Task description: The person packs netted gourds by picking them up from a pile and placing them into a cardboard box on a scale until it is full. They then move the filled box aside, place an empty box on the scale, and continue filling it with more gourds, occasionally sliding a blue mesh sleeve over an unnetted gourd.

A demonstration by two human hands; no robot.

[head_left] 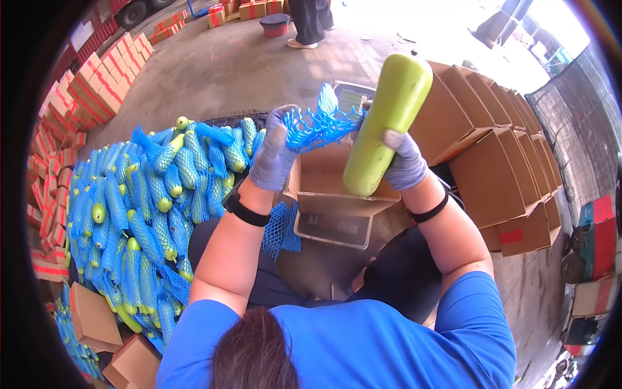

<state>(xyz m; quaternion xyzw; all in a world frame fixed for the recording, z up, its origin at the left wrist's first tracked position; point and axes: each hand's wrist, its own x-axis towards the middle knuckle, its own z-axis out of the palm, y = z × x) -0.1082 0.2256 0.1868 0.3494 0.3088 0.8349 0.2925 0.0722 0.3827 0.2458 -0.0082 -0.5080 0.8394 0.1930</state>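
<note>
My right hand [405, 162], in a thin glove, is closed round a long light-green gourd [389, 123], which it holds up tilted with no net on it. A blue mesh net [317, 129] is in my gloved left hand [273, 155], stretched toward the gourd's left side. Some of my left fingers are hidden by the mesh. Under both hands stands an open cardboard box [346, 206] on a scale with a metal-rimmed platform [334, 232]. Behind the box, the scale's display [352, 98] shows partly. More blue netting [282, 230] hangs left of the box.
To my left lies a large heap of gourds in blue nets [139, 214]. Open cardboard boxes [495, 168] are nested in rows on my right. Taped cartons [103, 84] are stacked at far left. Another person [310, 23] stands ahead near a dark red tub [275, 26].
</note>
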